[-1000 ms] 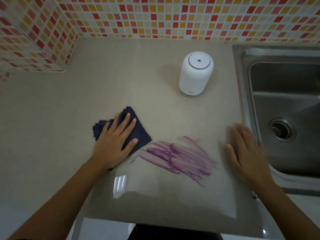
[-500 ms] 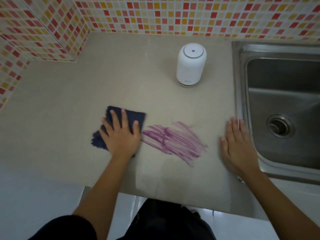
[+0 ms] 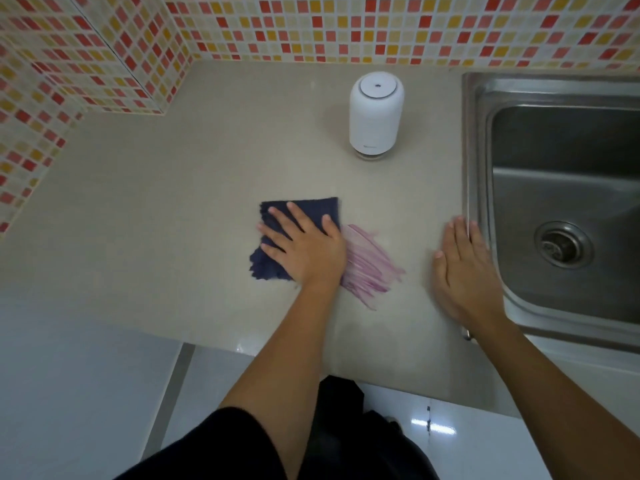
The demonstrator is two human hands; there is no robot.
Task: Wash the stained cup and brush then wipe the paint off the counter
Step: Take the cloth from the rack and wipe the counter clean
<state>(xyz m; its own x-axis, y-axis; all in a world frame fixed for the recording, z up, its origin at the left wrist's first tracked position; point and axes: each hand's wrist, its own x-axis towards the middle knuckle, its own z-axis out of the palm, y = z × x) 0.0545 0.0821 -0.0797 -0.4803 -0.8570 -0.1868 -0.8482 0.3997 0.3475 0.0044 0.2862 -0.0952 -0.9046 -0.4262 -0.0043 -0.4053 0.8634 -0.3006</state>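
Note:
A dark blue cloth [image 3: 311, 209] lies flat on the beige counter [image 3: 173, 202]. My left hand [image 3: 306, 251] presses down on it with fingers spread. Purple paint streaks [image 3: 369, 266] mark the counter just right of that hand, and the cloth and hand cover their left part. The visible streaks look pale and smeared. My right hand [image 3: 464, 271] rests flat and empty on the counter beside the sink's left rim. No cup or brush is in view.
A white cylindrical device [image 3: 375, 114] stands behind the paint. A steel sink [image 3: 474, 150] with a drain [image 3: 562, 245] fills the right side. Mosaic tile walls [image 3: 311, 26] close the back and left. The counter's front edge runs just below my wrists.
My left hand slid the cloth to the right onto the left part of the paint. The streaks look fainter. My right hand stayed flat by the sink.

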